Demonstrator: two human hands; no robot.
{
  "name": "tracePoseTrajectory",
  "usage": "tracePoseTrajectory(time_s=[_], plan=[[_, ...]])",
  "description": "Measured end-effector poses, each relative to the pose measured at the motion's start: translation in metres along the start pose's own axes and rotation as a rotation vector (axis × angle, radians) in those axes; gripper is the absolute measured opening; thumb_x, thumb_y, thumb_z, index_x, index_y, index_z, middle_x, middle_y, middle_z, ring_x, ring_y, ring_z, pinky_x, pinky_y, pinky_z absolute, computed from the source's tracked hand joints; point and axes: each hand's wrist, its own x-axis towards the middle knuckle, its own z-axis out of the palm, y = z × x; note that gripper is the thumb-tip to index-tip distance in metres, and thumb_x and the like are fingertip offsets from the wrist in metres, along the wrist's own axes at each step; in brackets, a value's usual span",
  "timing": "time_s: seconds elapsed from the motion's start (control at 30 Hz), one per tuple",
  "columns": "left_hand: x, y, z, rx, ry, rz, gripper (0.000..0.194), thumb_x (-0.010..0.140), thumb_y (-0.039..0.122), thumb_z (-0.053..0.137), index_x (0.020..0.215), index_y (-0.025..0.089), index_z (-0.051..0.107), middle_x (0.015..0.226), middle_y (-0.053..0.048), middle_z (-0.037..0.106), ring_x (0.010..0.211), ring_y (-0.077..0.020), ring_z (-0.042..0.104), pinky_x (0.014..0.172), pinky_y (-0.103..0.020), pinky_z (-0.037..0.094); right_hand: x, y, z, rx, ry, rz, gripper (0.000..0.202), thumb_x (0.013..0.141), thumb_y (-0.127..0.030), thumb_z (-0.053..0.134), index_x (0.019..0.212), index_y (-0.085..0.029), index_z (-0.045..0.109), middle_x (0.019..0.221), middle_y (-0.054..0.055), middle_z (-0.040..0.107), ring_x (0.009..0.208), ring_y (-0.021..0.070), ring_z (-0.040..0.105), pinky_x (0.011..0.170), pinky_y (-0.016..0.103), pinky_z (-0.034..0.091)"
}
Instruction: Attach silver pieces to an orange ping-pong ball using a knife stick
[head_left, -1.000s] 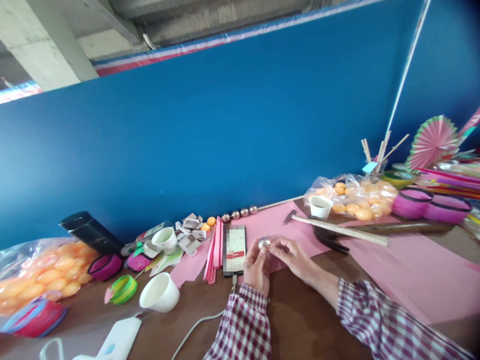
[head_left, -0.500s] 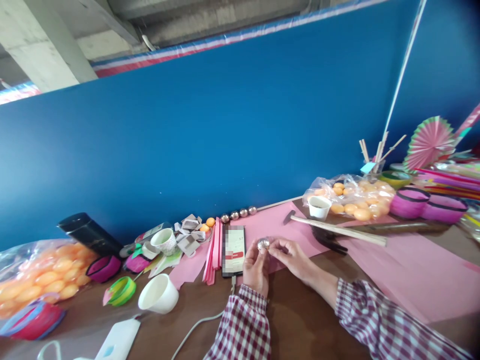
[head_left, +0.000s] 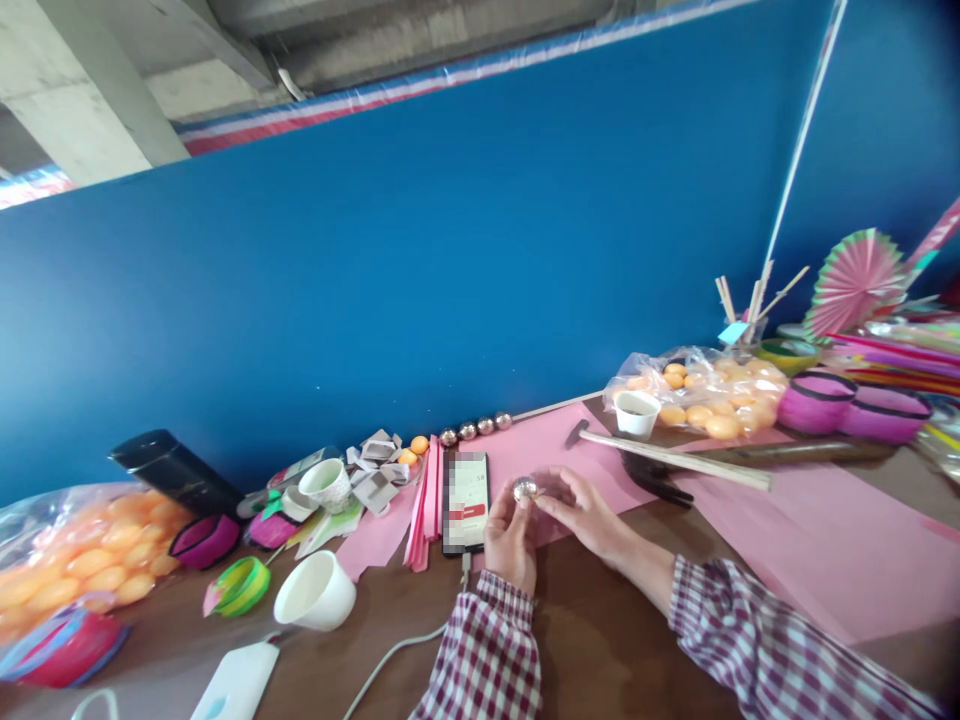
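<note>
Between the thumb and fingers of my left hand (head_left: pixel 509 545) is a shiny metal ball (head_left: pixel 524 488), raised over the table. My right hand (head_left: pixel 583 508) has its thumb and forefinger pinched together against the ball's right side. Whatever those fingertips may hold is too small to make out. Just left of my hands lies a phone (head_left: pixel 466 500) with a lit screen and a cable plugged in. Several similar metal balls (head_left: pixel 468 431) stand in a row by the blue wall, behind the phone.
A hammer (head_left: pixel 675 460) lies on pink paper (head_left: pixel 817 540) to the right. White cups (head_left: pixel 315 592), folded pink strips (head_left: pixel 426 505) and a power bank (head_left: pixel 236 682) are on the left. Bags of orange balls (head_left: pixel 97 550) sit at both sides. A blue wall (head_left: pixel 450 250) closes off the back.
The pinched fingers of my right hand have shifted slightly on the ball. My left hand keeps its grip, and the view has moved a little.
</note>
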Motion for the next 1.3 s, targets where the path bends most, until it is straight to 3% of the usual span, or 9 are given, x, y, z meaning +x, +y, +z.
tracePoseTrajectory(time_s=[0.5, 1.3], plan=[[0.0003, -0.0019, 0.0004, -0.024, 0.010, -0.007, 0.041, 0.062, 0.016, 0.069, 0.102, 0.019, 0.060, 0.095, -0.005, 0.065, 0.086, -0.0141, 0.061, 0.084, -0.026, 0.043, 0.0010, -0.0015, -0.0020, -0.084, -0.037, -0.043, 0.036, 0.074, -0.033, 0.059, 0.106, -0.017, 0.059, 0.108, 0.008, 0.062, 0.101, 0.0210, 0.056, 0.090, 0.037, 0.043], [0.0027, -0.0063, -0.0023, -0.003, 0.039, 0.003, 0.043, 0.060, 0.016, 0.071, 0.102, 0.018, 0.060, 0.101, -0.008, 0.065, 0.095, -0.0188, 0.059, 0.091, -0.033, 0.040, 0.0000, -0.0040, -0.0010, -0.040, -0.031, -0.005, 0.036, 0.072, -0.036, 0.061, 0.103, -0.018, 0.060, 0.105, 0.007, 0.064, 0.096, 0.0218, 0.058, 0.086, 0.038, 0.046]])
